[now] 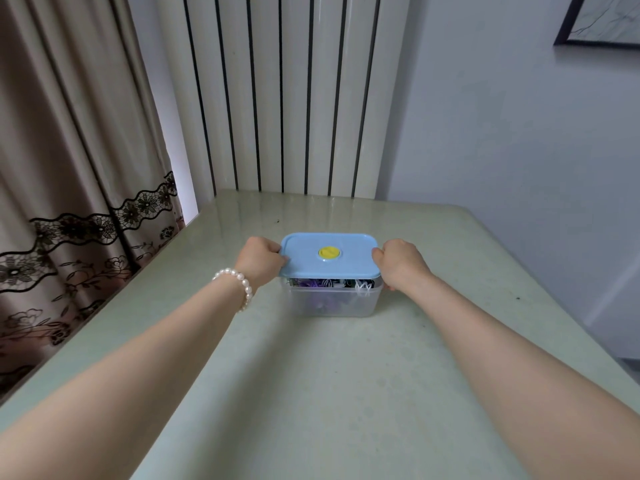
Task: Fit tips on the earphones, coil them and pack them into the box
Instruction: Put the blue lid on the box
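A clear plastic box (332,301) stands toward the far end of the pale green tabletop (311,393), roughly midway between its left and right edges, with its blue lid (329,254) on top and a yellow round knob (327,252) at the lid's centre. The left hand (261,259) curls its fingers round the lid's left end; the right hand (398,263) clamps the right end the same way, likely to spread the pull evenly so the lid comes up level. Through the wall, tangled purple, black and white earphones (332,289) show near the top. Whether tips are fitted cannot be told. A pearl bracelet (239,282) circles the left wrist.
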{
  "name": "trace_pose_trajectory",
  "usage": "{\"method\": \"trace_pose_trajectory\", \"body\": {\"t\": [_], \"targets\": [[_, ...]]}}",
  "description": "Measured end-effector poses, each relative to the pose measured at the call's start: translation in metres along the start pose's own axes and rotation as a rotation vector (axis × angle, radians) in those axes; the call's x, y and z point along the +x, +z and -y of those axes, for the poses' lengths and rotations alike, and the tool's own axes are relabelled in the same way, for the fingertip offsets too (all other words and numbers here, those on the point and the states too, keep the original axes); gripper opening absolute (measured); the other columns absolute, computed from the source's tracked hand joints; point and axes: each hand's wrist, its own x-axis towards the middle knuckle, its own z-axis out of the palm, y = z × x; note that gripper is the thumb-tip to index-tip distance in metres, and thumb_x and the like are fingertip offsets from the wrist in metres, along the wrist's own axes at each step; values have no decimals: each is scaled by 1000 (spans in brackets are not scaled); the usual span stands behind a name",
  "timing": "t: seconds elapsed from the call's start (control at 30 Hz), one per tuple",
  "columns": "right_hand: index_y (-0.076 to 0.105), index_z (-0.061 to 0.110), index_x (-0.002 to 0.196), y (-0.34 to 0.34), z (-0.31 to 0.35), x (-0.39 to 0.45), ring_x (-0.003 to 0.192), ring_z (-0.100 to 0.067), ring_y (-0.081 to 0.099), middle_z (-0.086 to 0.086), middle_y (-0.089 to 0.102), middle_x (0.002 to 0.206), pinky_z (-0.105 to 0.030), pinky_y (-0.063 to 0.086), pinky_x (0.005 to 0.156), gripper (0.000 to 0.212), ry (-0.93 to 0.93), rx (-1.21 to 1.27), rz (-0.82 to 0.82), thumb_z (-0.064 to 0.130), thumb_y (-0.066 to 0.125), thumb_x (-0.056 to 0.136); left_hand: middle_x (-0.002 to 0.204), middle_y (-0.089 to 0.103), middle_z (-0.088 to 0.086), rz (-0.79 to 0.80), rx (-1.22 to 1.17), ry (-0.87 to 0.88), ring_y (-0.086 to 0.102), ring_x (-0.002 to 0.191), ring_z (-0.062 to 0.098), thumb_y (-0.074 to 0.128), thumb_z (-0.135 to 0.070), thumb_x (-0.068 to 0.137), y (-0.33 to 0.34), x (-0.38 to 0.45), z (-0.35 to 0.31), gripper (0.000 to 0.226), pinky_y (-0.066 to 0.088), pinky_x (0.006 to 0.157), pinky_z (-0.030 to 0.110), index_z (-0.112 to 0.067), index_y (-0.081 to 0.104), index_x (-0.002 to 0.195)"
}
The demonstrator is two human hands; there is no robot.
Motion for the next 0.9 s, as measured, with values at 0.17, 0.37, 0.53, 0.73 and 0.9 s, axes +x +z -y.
{"method": "trace_pose_trajectory", "body": {"t": [0.17, 0.37, 0.53, 0.73, 0.9], "targets": [[46, 8, 70, 1, -2, -4, 72, -31, 59, -16, 58, 83, -31, 46, 62, 30, 9, -17, 13, 23, 36, 93, 63, 33, 6, 22, 86, 0, 30, 65, 20, 54, 2, 76, 2, -6, 7, 18, 29, 61, 28, -10, 51, 63], [44, 11, 65, 6, -11, -4, 77, -35, 64, -19, 62, 92, -41, 54, 74, 30, 17, 31, 19, 24, 40, 91, 56, 27, 4, 11, 197, 20, 25, 60, 22, 49, 4, 75, 9, -10, 4, 34, 21, 51, 27, -15, 32, 52], [48, 12, 72, 12, -14, -2, 67, -34, 66, -17, 64, 85, -37, 56, 66, 25, 38, 19, 45, 25, 38, 91, 54, 31, 3, 0, 397, 30, 27, 56, 24, 45, 2, 78, 10, -8, 1, 32, 22, 46, 27, -14, 31, 53], [51, 2, 102, 8, -13, -1, 61, -37, 67, -30, 66, 85, -38, 57, 54, 30, 239, 366, 282, 26, 34, 94, 71, 59, 21, -81, 424, -7, 57, 74, 39, 47, -2, 81, 13, 0, -2, 28, 33, 54, 27, -10, 39, 55], [45, 1, 122, 10, -16, 2, 57, -35, 65, -29, 62, 100, -34, 55, 47, 39, 345, 543, 360, 29, 38, 96, 62, 57, 14, -85, 315, -92, 62, 68, 32, 51, -3, 75, 11, 10, 2, 12, 47, 59, 30, -1, 57, 65]]}}
